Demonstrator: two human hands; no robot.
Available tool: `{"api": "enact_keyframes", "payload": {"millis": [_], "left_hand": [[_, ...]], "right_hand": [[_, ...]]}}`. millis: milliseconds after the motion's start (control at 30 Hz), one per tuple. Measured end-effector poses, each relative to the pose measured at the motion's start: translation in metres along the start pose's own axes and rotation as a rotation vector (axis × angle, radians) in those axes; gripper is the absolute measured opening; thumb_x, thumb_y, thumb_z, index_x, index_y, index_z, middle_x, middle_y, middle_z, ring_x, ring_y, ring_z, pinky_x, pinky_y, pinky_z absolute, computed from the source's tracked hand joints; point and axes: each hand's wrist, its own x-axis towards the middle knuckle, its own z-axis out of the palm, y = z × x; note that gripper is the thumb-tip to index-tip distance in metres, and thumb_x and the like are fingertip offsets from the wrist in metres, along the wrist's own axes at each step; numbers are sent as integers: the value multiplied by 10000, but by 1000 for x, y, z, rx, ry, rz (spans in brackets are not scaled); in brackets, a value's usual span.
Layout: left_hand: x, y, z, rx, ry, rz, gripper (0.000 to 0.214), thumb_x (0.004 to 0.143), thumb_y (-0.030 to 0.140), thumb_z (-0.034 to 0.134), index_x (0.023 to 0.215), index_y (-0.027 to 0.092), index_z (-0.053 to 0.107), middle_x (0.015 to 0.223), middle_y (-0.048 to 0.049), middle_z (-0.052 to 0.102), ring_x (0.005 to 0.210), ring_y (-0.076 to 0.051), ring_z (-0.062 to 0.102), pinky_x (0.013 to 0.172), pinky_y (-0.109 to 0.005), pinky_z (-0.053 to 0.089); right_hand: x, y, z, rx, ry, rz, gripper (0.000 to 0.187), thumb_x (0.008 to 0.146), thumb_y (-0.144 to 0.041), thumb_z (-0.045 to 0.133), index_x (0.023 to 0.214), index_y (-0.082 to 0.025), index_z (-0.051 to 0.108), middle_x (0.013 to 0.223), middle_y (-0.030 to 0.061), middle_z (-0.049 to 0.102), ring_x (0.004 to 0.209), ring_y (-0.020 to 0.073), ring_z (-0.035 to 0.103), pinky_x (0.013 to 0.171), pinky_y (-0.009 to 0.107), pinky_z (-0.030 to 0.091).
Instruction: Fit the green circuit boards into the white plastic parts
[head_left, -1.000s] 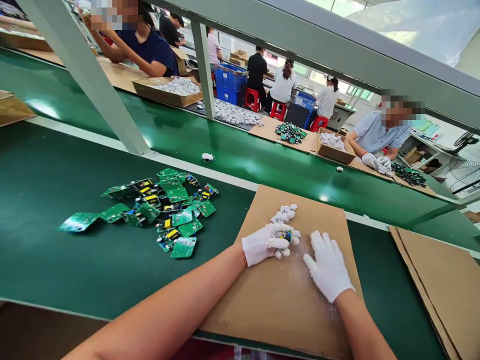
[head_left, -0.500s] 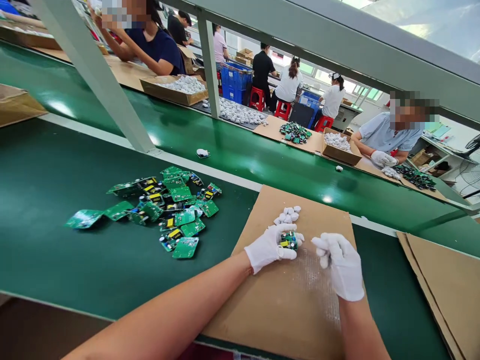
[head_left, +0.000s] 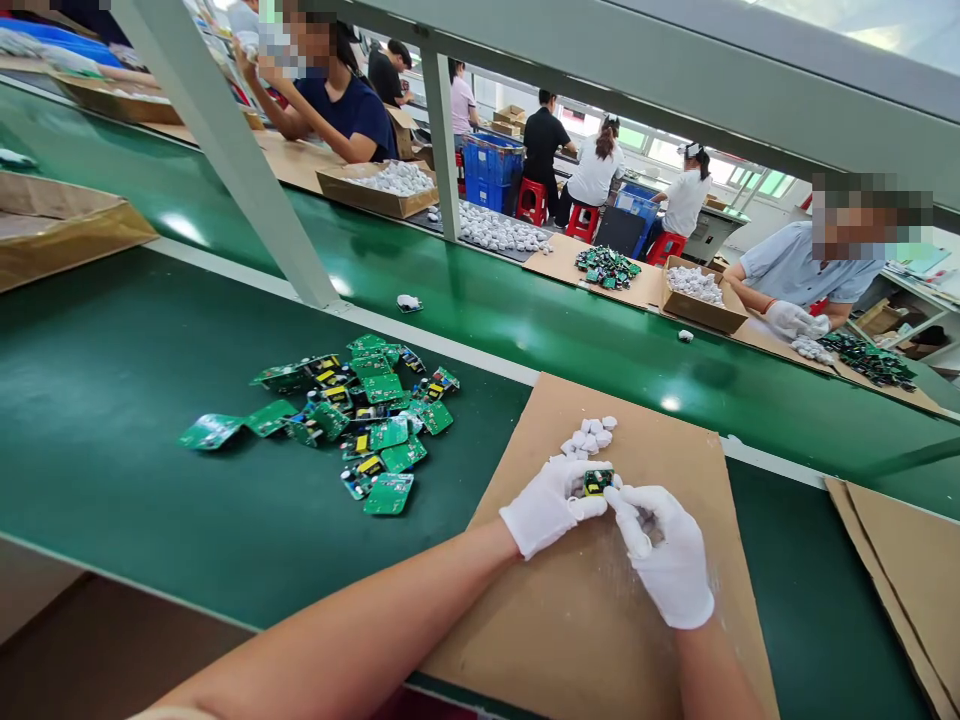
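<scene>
My left hand [head_left: 555, 500], in a white glove, grips a small green circuit board [head_left: 598, 482] with a yellow component between thumb and fingers, above a cardboard sheet [head_left: 555, 620]. My right hand [head_left: 664, 550], gloved too, is pinched closed with its fingertips against the right side of that board. Whatever sits between those fingertips is too small or hidden to make out. Just beyond the left hand, several small white lumps [head_left: 590, 437] lie on the cardboard. Left of the sheet is a loose pile of similar circuit boards [head_left: 382, 388] on the green work surface [head_left: 247, 540].
Beyond a pale rail runs a green conveyor [head_left: 517, 325] carrying a white-covered board [head_left: 409, 303] and a white lump [head_left: 685, 336]. A slanted metal post [head_left: 232, 160] rises at left. Folded cardboard [head_left: 900, 580] lies at right. Co-workers sit opposite beside boxes of white pieces [head_left: 397, 180].
My right hand has moved left, bringing its fingertips to the circuit board. The board has turned in my left hand. The whole view has shifted slightly.
</scene>
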Motion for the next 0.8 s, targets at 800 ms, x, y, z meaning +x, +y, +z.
{"api": "enact_keyframes", "payload": {"millis": [800], "left_hand": [[-6, 11, 8, -193, -34, -224, 355, 730, 408, 603, 940, 122, 615, 761, -55, 598, 633, -113, 542, 562, -227, 430]], "right_hand": [[-2, 15, 6, -220, 54, -308, 261, 816, -153, 542, 1026, -272, 643, 1098, 80, 560, 875, 186, 609, 741, 360, 548]]}}
